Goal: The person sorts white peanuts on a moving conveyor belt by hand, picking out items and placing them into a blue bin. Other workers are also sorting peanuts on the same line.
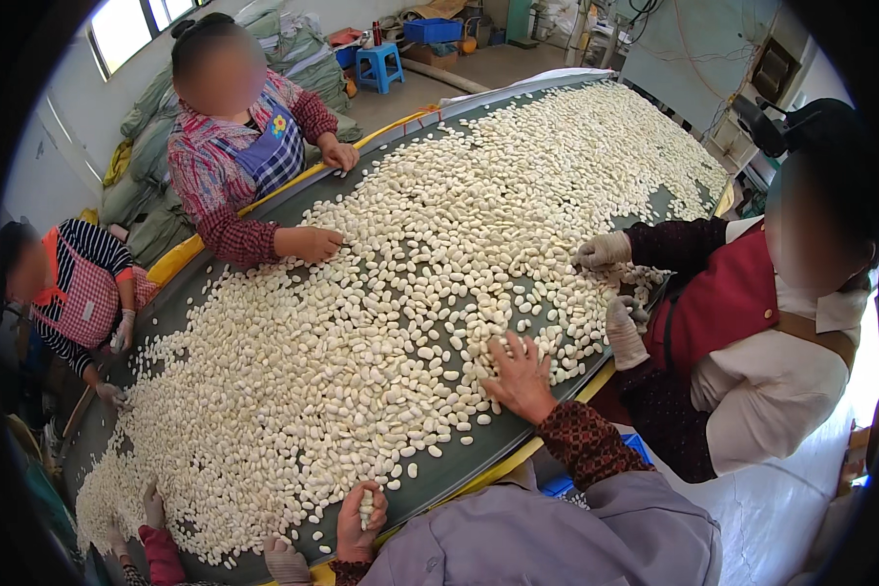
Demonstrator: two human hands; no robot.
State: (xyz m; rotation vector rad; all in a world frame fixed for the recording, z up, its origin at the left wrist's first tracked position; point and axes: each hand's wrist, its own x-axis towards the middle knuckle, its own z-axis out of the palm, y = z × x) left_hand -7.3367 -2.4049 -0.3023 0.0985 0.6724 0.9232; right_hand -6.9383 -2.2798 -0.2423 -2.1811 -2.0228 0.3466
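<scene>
White beans (286,366) lie thickly over a dark green sorting table (439,454). At the near edge, my left hand (359,524) is curled around a few white beans (367,507), which show between thumb and fingers. My right hand (518,375) rests palm down on the layer to the right, fingers spread among the beans. Whether any bean is under its palm is hidden. Patterned dark red cuffs (586,439) and a grey garment (527,535) cover my arms and body.
Across the table, a person in an apron (264,154) has both hands at the beans. Gloved hands (604,249) of a co-worker work close on my right; another gloved hand (286,560) is near my left. Green sacks (300,58) and a blue stool (379,66) stand beyond.
</scene>
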